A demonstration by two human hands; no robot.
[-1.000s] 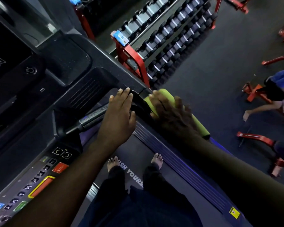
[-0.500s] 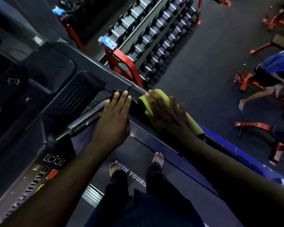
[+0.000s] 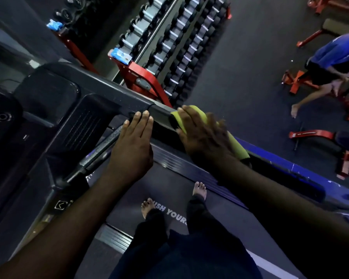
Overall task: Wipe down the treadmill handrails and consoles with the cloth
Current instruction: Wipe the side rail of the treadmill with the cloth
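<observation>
Standing on the treadmill belt (image 3: pixel 220 236), looking down; our bare feet (image 3: pixel 199 189) show at 6 o'clock. The left hand (image 3: pixel 133 146) sits near centre, palm down over the grip bar (image 3: pixel 101 150). Its fingers (image 3: pixel 144 121) are straight and close together, holding nothing, their tips touching the handrail (image 3: pixel 161 114). The right hand (image 3: pixel 201 135), just beside it toward 3 o'clock, lies on the yellow-green cloth (image 3: pixel 238 147), which is draped over the same handrail. Its fingers (image 3: pixel 186 112) are fairly straight and slightly apart, pressing the cloth to the rail, and the hand is blurred. The cloth runs along the rail from under the hand out toward 4 o'clock. The dark console (image 3: pixel 48 101) fills 9 o'clock. A dumbbell rack (image 3: pixel 169 47) stands at 12 o'clock on red legs, a blue packet (image 3: pixel 120 55) on its near end. At 2 o'clock a person in blue (image 3: pixel 334 53) sits on a red bench (image 3: pixel 298 81).
</observation>
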